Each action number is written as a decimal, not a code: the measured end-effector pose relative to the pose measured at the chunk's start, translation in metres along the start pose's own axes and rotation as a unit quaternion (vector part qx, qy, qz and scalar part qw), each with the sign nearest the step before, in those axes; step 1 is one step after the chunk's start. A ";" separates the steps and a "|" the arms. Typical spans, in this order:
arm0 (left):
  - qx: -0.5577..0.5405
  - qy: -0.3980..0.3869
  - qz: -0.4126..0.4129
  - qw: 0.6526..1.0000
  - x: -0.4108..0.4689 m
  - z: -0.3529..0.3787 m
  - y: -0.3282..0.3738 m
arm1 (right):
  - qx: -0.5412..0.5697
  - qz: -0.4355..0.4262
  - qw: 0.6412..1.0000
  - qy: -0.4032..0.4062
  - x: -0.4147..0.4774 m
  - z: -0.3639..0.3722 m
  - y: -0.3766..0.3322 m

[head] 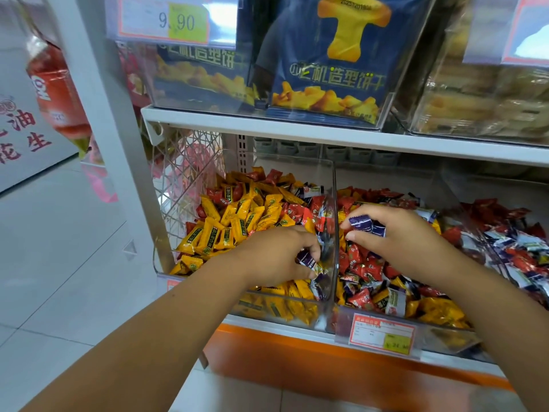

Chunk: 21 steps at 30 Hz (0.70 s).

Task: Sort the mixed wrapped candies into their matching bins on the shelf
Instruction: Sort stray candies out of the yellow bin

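Note:
Two clear bins stand side by side on the lower shelf. The left bin (331, 185) holds mostly yellow candies (237, 221) with some red ones mixed in. The middle bin (344, 319) holds red candies (365, 266) mixed with yellow and purple ones. My left hand (276, 257) is inside the left bin and pinches a purple candy (307, 260) near the divider wall. Over the middle bin, my right hand (398, 236) grips purple candies (364, 224) in its curled fingers.
A third bin (463, 185) at the right holds purple-white and red candies. Above, a white shelf board (297, 129) carries clear boxes of blue snack bags (326, 69). A price tag (383, 333) hangs on the middle bin's front. A white upright post (98, 93) stands at the left.

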<state>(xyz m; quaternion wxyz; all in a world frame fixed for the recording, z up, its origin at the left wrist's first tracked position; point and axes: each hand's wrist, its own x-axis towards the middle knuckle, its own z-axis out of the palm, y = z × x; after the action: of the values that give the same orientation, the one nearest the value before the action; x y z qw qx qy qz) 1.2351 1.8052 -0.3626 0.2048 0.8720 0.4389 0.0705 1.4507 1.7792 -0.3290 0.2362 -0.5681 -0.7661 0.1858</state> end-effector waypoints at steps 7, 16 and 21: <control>-0.133 0.084 0.006 0.988 -0.007 -0.005 -0.007 | 0.001 0.009 1.000 -0.002 0.000 -0.002 0.001; -0.161 0.051 -0.027 0.985 -0.005 -0.010 -0.005 | 0.008 0.016 1.000 0.005 -0.005 -0.007 0.008; -0.029 -0.014 -0.037 0.999 -0.002 -0.006 0.006 | 0.002 0.005 1.000 0.009 -0.006 -0.008 0.009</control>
<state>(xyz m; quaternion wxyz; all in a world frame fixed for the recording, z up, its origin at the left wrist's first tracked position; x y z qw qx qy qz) 1.2367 1.8021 -0.3541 0.2383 0.8498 0.4660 0.0628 1.4639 1.7756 -0.3279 0.2430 -0.5730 -0.7608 0.1838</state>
